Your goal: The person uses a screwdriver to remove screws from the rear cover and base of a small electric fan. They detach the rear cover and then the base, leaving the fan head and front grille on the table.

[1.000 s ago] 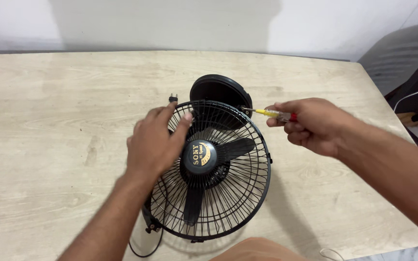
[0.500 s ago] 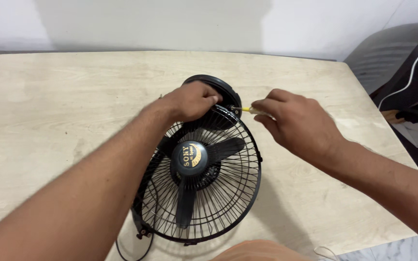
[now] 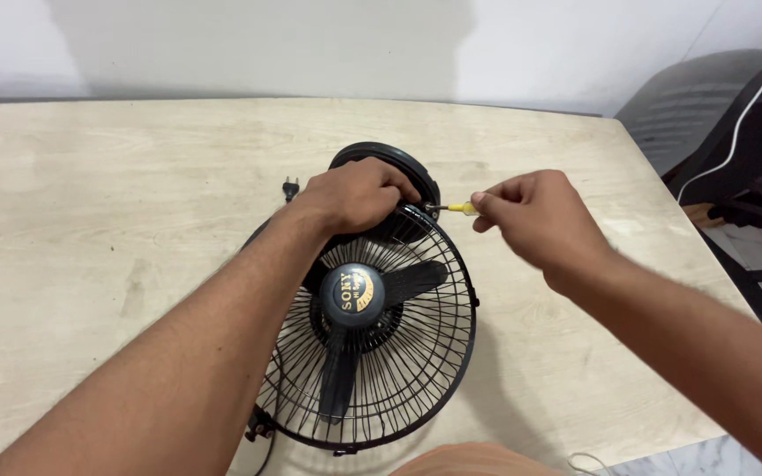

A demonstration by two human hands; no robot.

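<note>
A small black table fan [image 3: 372, 344] lies on a light wooden table [image 3: 116, 194], its wire grille facing up and its round base [image 3: 416, 172] at the far end. My left hand [image 3: 354, 194] grips the top of the grille where it meets the base. My right hand [image 3: 531, 216] holds a small yellow-shafted screwdriver [image 3: 460, 208], its tip pressed against a fitting on the grille's upper right rim. The screwdriver's handle is hidden inside my fingers.
The fan's black plug [image 3: 290, 187] lies on the table left of the base, and its cord [image 3: 262, 445] trails off the near edge. A dark chair [image 3: 734, 132] stands past the table's right edge. A white wall runs behind the table.
My left hand moved from the grille's left side up to the top rim by the base. My right hand stayed at the rim with the screwdriver, shifting slightly.
</note>
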